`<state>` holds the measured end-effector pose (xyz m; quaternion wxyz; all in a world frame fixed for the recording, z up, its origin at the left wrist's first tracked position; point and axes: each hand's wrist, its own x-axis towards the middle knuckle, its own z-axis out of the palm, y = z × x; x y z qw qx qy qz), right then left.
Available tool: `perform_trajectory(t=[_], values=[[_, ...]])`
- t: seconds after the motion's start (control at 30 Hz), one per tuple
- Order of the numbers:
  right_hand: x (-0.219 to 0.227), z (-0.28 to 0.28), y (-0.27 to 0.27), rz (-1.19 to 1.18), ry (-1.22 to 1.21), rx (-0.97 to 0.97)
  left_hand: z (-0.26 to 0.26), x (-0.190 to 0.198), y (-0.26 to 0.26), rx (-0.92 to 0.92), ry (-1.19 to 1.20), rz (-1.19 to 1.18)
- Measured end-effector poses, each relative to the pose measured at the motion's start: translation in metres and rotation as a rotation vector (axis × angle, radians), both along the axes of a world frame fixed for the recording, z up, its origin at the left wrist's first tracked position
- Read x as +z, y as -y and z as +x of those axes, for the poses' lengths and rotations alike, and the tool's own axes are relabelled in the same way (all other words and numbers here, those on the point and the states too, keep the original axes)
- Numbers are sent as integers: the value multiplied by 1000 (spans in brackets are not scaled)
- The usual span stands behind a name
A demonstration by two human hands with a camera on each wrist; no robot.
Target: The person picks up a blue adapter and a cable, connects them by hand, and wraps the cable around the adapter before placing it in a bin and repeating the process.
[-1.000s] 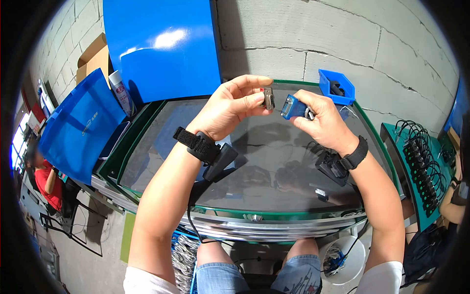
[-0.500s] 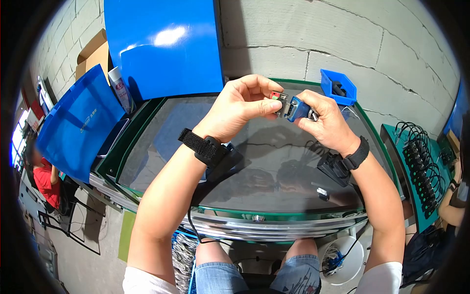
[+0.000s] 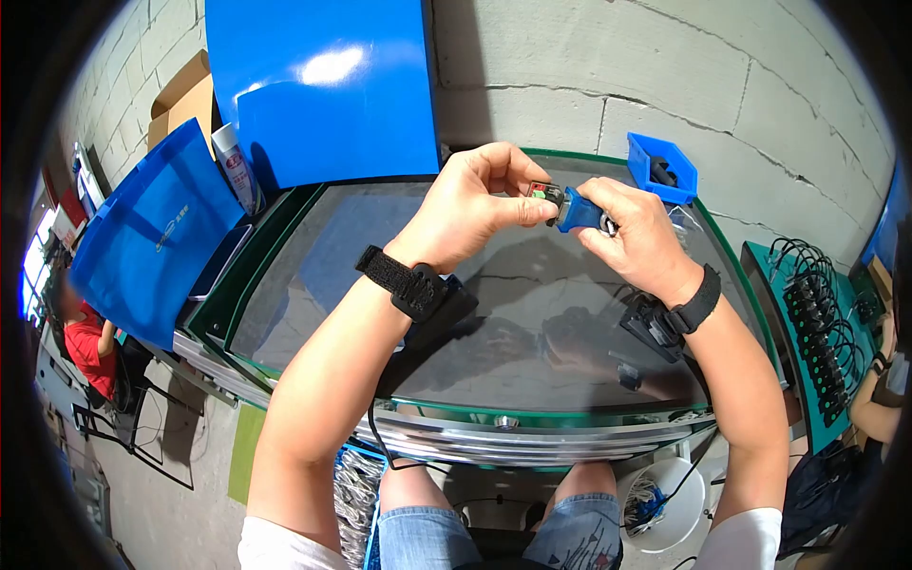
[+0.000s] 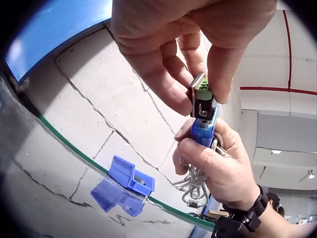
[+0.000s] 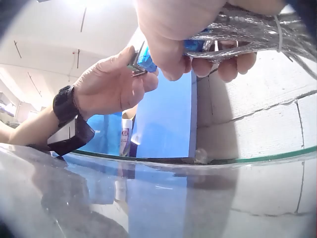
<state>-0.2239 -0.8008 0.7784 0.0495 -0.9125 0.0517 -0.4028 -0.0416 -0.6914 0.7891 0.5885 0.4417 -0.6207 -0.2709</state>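
Observation:
Over the glass-topped table [image 3: 456, 351] my left hand [image 3: 461, 209] pinches a small circuit board [image 3: 543, 193] between thumb and fingers. The board carries a green terminal block [image 4: 203, 93] and a black socket [image 4: 203, 110]. My right hand [image 3: 646, 237] grips a blue cable connector [image 3: 578, 211] with a see-through blue housing. Its end meets the board's edge, and the two stand in line. A bundled grey cable [image 4: 194, 186] hangs from the connector beside the right palm. Fingers partly hide both parts.
At the table's back right corner sits a blue bin [image 3: 662, 171] with black pieces inside. A spray can [image 3: 237, 171] and blue panel [image 3: 328, 95] stand back left. A white bucket [image 3: 679, 513] holds cables below. People are at both sides.
The circuit board in my left hand has moved right to the blue connector, closing the gap between them. My right hand has stayed nearly in place.

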Motion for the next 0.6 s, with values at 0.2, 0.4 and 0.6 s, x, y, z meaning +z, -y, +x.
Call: perform_trajectory(t=[0.2,0.4,0.6], values=[[2,-1,-5,-29,-90,-23,1,0,-1,-34,-5,61],[5,-3,-12,4,-107,-96,-3,-3,2,-25,-23,50],[6,-1,-10,293,-68,95,-8,-2,2,-103,-61,37]])
